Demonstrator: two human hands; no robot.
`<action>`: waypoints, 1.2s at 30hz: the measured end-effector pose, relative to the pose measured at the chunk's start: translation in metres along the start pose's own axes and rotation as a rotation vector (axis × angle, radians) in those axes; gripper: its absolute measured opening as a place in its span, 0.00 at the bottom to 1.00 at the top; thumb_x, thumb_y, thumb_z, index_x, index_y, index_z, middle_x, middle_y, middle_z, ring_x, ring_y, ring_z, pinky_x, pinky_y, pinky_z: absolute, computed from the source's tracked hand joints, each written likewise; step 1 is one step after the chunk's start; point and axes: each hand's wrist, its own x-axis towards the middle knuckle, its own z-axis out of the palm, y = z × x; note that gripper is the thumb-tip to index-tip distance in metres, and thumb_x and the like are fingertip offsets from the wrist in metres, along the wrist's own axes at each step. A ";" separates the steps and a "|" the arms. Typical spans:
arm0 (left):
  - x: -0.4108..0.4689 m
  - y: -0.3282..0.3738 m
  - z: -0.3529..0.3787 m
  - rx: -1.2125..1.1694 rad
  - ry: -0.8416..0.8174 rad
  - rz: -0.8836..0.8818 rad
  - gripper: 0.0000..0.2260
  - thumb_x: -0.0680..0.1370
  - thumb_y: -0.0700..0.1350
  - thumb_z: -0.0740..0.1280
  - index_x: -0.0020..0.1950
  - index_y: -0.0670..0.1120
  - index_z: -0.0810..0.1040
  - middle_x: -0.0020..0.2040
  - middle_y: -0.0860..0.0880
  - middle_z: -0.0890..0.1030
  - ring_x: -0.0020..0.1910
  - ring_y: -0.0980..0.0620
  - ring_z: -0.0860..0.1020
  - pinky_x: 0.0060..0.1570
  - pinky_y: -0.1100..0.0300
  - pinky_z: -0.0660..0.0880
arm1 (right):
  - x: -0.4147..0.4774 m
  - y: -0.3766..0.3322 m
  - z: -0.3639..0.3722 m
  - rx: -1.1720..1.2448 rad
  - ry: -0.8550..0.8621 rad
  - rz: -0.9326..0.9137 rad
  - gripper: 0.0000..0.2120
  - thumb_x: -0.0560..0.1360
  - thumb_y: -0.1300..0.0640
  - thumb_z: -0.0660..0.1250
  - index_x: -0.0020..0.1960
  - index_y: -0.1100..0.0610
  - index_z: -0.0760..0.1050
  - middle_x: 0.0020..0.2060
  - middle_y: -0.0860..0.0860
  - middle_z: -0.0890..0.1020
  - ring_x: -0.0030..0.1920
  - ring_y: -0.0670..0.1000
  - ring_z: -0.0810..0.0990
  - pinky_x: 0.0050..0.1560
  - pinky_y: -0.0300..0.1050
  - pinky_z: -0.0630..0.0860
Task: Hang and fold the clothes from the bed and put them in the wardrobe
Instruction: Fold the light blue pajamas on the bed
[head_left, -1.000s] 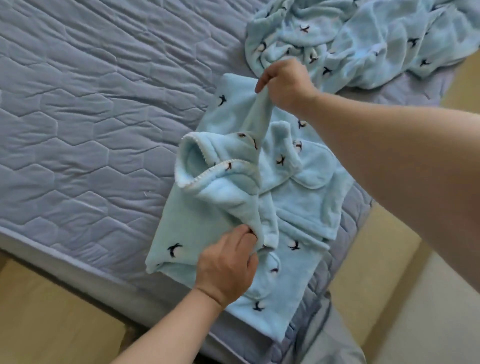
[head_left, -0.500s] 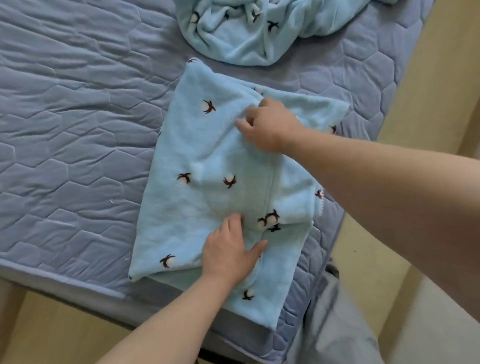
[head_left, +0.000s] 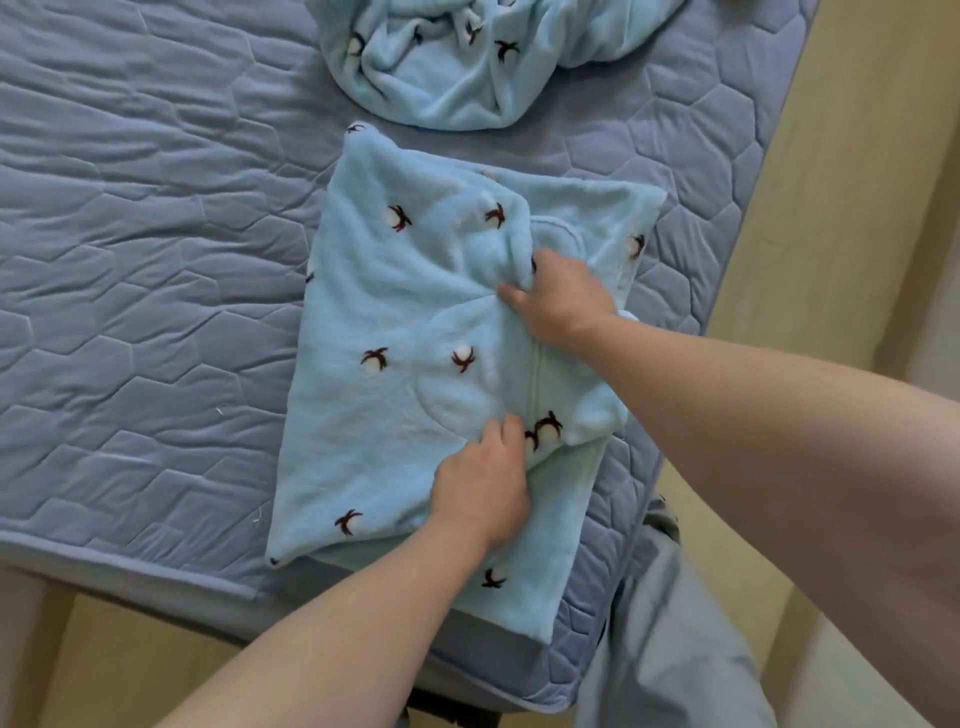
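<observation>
A light blue fleece garment (head_left: 395, 395) with small dark and white motifs lies folded into a rough rectangle at the near corner of the bed. My left hand (head_left: 483, 488) grips a bunch of its top layer near the front edge, fingers curled into the fabric. My right hand (head_left: 561, 301) pinches a raised fold of the same garment further back, near its right side. A second piece of the same fleece (head_left: 457, 62) lies crumpled at the far edge of the view.
The bed has a grey-blue quilted cover (head_left: 145, 260) with open surface to the left. Its near edge runs along the bottom left, its right edge beside a yellowish floor (head_left: 852, 156). My grey trouser leg (head_left: 670, 654) stands at the bed corner.
The lifted, open sleeve has been folded down flat onto the garment. My left hand went from pressing flat to gripping fabric; my right hand moved nearer and pinches a fold.
</observation>
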 end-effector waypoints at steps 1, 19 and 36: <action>-0.003 0.002 0.003 -0.003 0.009 0.043 0.16 0.76 0.40 0.58 0.63 0.47 0.62 0.55 0.47 0.71 0.45 0.43 0.78 0.34 0.52 0.64 | -0.004 0.004 0.002 -0.031 0.051 -0.006 0.18 0.78 0.37 0.63 0.53 0.52 0.69 0.44 0.48 0.76 0.46 0.56 0.77 0.42 0.52 0.73; 0.013 -0.186 -0.066 -0.675 0.277 -0.665 0.23 0.75 0.51 0.70 0.68 0.47 0.73 0.64 0.45 0.76 0.59 0.45 0.75 0.55 0.52 0.71 | -0.091 -0.052 0.103 -0.236 0.259 -0.051 0.18 0.78 0.58 0.59 0.68 0.55 0.69 0.64 0.56 0.71 0.61 0.60 0.69 0.56 0.52 0.67; -0.040 -0.130 -0.105 -0.430 0.447 -0.351 0.22 0.67 0.53 0.64 0.61 0.58 0.76 0.49 0.51 0.82 0.49 0.41 0.78 0.43 0.52 0.72 | -0.097 -0.057 0.139 0.145 0.047 0.055 0.33 0.80 0.52 0.57 0.82 0.46 0.49 0.81 0.47 0.51 0.72 0.59 0.60 0.69 0.60 0.66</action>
